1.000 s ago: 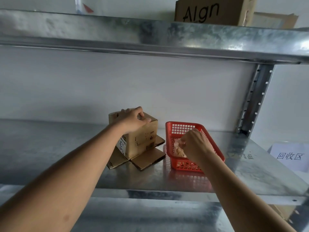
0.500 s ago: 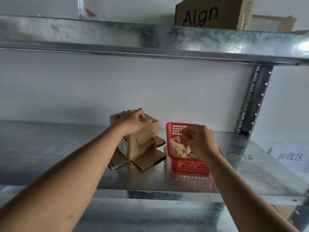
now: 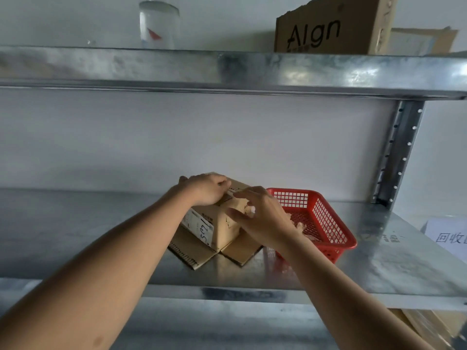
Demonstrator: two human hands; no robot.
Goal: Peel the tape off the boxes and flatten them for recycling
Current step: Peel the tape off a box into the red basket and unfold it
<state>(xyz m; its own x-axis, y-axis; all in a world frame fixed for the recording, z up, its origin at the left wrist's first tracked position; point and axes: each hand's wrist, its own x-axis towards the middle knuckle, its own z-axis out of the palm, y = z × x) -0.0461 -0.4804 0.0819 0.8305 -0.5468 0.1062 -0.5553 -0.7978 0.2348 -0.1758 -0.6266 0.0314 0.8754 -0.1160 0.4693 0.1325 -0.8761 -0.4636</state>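
The small cardboard box [image 3: 222, 223] sat on the metal shelf [image 3: 75, 228] (bottom flaps splayed out), just left of the red basket [image 3: 326, 223]. The left hand [image 3: 206, 189] lay on its top, fingers curled over the far edge — gripping it. The right hand [image 3: 260, 215] hovered at the box's right face, fingers spread — holding nothing.

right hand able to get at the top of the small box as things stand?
Probably yes. The right hand hovers open against the small box, fingers spread near its top edge. The left hand covers the far part of the top; the near part looks free. The red basket sits beside, not between.
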